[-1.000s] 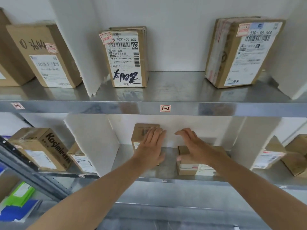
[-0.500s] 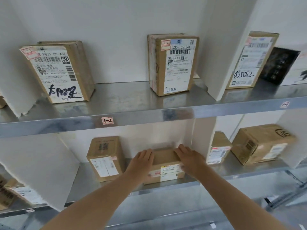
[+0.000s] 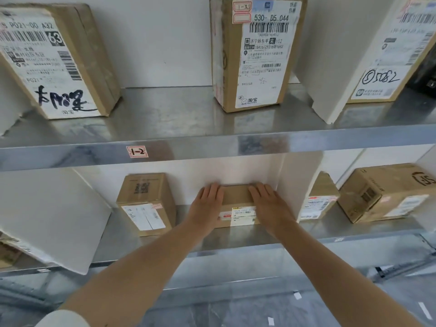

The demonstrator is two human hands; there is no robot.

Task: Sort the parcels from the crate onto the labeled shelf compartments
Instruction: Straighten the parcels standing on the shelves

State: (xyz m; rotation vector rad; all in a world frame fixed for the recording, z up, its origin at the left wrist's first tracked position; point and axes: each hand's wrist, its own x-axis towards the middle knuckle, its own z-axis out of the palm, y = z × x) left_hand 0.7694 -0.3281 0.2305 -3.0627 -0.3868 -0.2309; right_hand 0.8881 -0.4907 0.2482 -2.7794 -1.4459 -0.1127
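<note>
1. Shelves, two, steel: upper shelf [image 3: 188, 142] over lower shelf [image 3: 236, 243].
2. A32 parcel [image 3: 59, 60] stands far left on upper shelf, label facing front.
3. Left divider [image 3: 47, 215], white, closes the left side of the middle lower compartment.
4. Tag [image 3: 137, 152] reading 1-2 is stuck on the front edge of upper shelf.
5. QR parcel [image 3: 146, 204] stands upright on lower shelf, just beside left divider, apart from left hand.
6. Left hand [image 3: 207, 205]: fingers straight and together, laid flat against the left side of small parcel; thumb hidden.
7. Small parcel [image 3: 237, 201] sits on lower shelf in the compartment under the tag, between both hands, label facing front.
8. 530 parcel [image 3: 254, 55] stands upright on upper shelf, above small parcel.
9. Right hand [image 3: 269, 205]: fingers straight, together, pressed on the right side of small parcel.
10. Right divider [image 3: 299, 180], white, just beside right hand.
11. Tilted parcel [image 3: 318, 201] leans in the next compartment, touching right divider.
12. 5082 parcel [image 3: 396, 55] on upper shelf, far right.
13. Big parcel [image 3: 387, 192] on lower shelf, near tilted parcel.
</note>
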